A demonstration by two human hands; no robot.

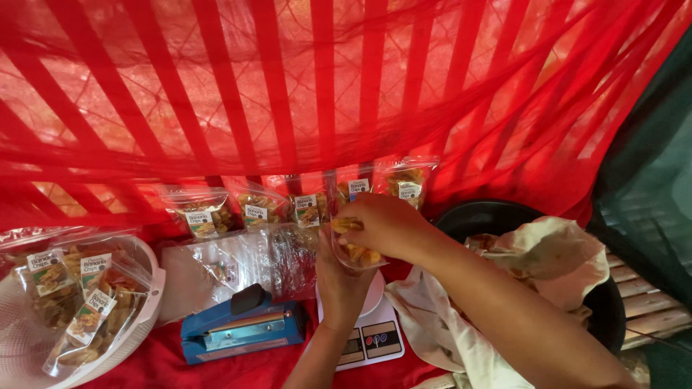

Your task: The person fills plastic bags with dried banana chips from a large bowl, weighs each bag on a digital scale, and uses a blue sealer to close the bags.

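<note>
Both hands (pixel 360 245) on a clear chip pouch (pixel 355 253) (above white scale (pixel 375 335)).

Blue heat sealer (pixel 241 328) beside white basket (pixel 148 277) of filled snack packets (pixel 86 288); sealed packets (pixel 252 209) lined up before red netting (pixel 324 86); black basin (pixel 490 216), cream cloth (pixel 555 259).

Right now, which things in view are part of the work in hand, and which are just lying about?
In use:
left hand holding the clear bag
right hand dropping in a banana chip
white digital scale below

Lying about:
blue heat sealer
empty bags
filled packets in the white basket
black pan
cloth
</note>
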